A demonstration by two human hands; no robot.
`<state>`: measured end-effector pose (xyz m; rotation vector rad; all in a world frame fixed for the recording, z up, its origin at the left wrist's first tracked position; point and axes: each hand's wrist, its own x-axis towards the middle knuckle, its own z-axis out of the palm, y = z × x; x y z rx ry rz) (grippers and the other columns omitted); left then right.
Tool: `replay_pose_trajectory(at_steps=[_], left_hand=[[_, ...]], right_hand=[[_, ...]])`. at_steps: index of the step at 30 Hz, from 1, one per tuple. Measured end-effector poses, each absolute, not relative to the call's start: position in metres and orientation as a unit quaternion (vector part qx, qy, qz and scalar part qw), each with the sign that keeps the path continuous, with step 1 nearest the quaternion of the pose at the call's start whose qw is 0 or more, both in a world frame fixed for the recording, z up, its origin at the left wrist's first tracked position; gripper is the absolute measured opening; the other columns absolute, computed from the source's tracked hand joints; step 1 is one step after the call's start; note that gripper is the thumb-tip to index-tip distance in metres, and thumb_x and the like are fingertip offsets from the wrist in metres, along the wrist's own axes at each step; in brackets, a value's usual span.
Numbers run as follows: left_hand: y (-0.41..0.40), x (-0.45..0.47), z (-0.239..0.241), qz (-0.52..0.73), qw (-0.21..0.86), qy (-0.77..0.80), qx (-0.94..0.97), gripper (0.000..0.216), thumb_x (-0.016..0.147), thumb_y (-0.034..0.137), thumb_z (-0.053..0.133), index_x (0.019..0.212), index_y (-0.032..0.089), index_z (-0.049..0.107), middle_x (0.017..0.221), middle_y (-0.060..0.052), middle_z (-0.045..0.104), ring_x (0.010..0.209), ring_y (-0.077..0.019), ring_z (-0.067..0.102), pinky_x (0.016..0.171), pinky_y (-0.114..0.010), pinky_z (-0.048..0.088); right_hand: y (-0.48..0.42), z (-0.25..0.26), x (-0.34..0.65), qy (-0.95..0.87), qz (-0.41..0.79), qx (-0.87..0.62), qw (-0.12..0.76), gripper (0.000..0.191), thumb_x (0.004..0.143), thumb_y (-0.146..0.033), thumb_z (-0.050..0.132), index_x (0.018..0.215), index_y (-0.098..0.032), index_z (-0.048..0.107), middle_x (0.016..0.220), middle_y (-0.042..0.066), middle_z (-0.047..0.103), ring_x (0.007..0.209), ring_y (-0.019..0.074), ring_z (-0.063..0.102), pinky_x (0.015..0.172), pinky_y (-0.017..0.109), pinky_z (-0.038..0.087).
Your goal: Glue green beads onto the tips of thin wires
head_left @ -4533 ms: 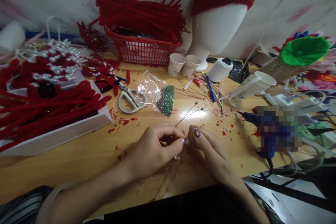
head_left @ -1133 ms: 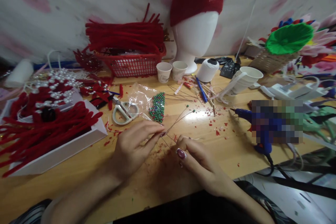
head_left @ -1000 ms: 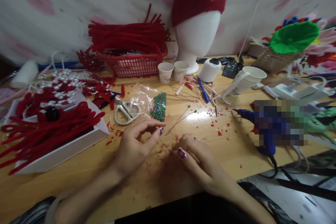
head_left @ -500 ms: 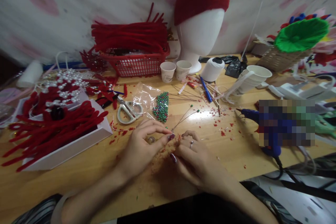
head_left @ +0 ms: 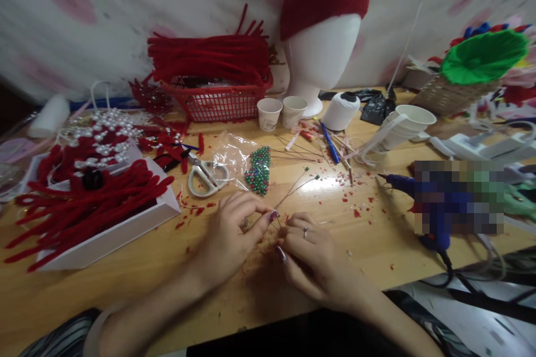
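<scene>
My left hand (head_left: 234,234) pinches the near ends of thin wires (head_left: 293,189) that carry small green beads at their far tips. My right hand (head_left: 312,259) is curled beside it, fingertips closed on the same wire ends, a ring on one finger. Both hands rest on the wooden table (head_left: 125,268) among red scraps. A clear bag of green and red beads (head_left: 257,163) lies just beyond my left hand.
White scissors (head_left: 205,175) lie left of the bead bag. A white tray of red pipe cleaners (head_left: 92,206) sits at left, a red basket (head_left: 218,100) behind. Two paper cups (head_left: 280,112), a foam head with red hat (head_left: 322,44), thread spool (head_left: 340,110) and blue glue gun (head_left: 422,206) stand right.
My left hand, which had let the wires go a second ago, has pinched them again. My right hand has moved in close against it.
</scene>
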<state>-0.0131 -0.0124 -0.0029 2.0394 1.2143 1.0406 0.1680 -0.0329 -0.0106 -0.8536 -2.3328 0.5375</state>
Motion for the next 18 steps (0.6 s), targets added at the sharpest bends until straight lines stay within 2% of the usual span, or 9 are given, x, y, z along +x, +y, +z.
replay_pose_trajectory(at_steps=[9,18], left_hand=[[-0.0158,-0.0137,-0.0001,0.366,0.166,0.415,0.816,0.01,0.091,0.015,0.049,0.09,0.019,0.058,0.088,0.0,0.065,0.09,-0.0174,0.057,0.086,-0.038,0.035],[-0.0184,-0.0135,0.0014,0.367,0.052,0.398,0.839,0.011,0.087,0.017,0.052,0.081,0.019,0.06,0.074,0.001,0.062,0.078,-0.0175,0.058,0.095,-0.044,0.03]], right_hand=[[-0.035,-0.0093,0.1698,-0.848,0.26,-0.347,0.303,0.021,0.086,-0.013,0.038,0.067,-0.022,0.036,0.065,0.0,0.044,0.063,0.0152,0.04,0.06,0.031,0.034],[-0.0349,-0.0107,0.1672,-0.85,0.262,-0.333,0.314,0.023,0.083,-0.01,0.037,0.065,-0.023,0.031,0.061,-0.002,0.04,0.061,0.0144,0.039,0.062,0.03,0.035]])
